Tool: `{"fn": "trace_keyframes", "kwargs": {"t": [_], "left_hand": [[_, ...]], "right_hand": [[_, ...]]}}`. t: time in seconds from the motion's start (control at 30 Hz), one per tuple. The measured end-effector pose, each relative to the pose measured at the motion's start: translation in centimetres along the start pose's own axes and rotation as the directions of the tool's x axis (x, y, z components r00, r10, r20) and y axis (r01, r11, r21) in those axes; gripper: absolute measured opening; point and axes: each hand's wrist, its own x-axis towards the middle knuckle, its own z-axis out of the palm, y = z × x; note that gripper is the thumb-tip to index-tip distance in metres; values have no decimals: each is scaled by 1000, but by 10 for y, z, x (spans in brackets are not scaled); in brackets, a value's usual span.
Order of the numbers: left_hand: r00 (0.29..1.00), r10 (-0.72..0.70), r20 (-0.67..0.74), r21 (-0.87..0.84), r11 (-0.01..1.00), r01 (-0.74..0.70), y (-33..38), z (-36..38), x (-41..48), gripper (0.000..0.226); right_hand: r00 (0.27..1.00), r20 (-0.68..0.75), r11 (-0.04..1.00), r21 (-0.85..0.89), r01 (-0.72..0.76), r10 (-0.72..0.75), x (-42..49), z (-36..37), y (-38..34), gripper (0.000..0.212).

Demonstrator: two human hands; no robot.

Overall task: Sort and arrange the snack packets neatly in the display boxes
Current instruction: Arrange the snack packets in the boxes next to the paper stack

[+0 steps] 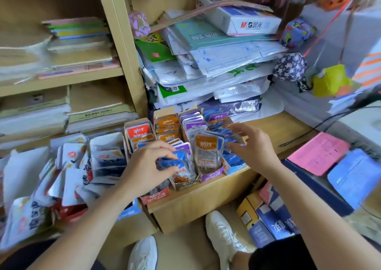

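Left fingers: the fingers [165, 146] of the left hand [144, 166] are curling and pinching a small blue-topped foil snack packet [172, 163] near its top edge.
Packet position: it is standing among similar blue packets at the near end of a narrow brown cardboard display box [185, 185].
Right fingers: the fingers [239, 128] of the right hand [255, 146] are spreading apart and holding nothing, hovering over the blue packets [233, 158] in the rightmost box; the tips are blurring.
Between the hands: a taller orange-topped packet [209, 152] is standing upright in the purple-fronted box [212, 176].
Box row: the boxes are sitting side by side, touching, on the light wooden counter [206, 199]; the red-fronted box [156, 196] is lying partly under the left wrist.
Far ends: orange packets [167, 125] and purple packets [194, 123] are filling the rear of the middle boxes.
Left of row: a loose heap of white packets [61, 177] is lying tumbled just beside the boxes.
Behind: a stack of plastic-wrapped stationery [216, 70] is leaning against the shelf wall.
Below: two white shoes [222, 232] are resting on the floor.
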Motion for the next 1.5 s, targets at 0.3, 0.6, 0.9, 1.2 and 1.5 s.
{"fn": "trace_keyframes", "kwargs": {"t": [0.3, 0.6, 0.9, 1.2, 1.5], "left_hand": [[981, 181, -67, 33, 983, -179, 1, 4, 1, 25], [936, 343, -77, 69, 939, -338, -7, -1, -10, 25], [932, 314, -182, 40, 949, -312, -13, 2, -17, 14], [968, 151, -203, -30, 987, -160, -14, 0, -17, 10], [981, 24, -193, -50, 998, -34, -7, -1, -15, 21]], "right_hand": [[995, 94, 999, 33, 17, -20, 20, 22, -11, 19], [994, 76, 987, 139, -86, 76, 21, 20, -11, 6], [979, -63, 980, 7, 197, -196, 14, 24, -33, 28], [886, 376, 958, 193, 212, -272, -17, 56, -58, 51], [902, 378, 965, 227, 130, -210, -10, 56, -52, 35]]}}
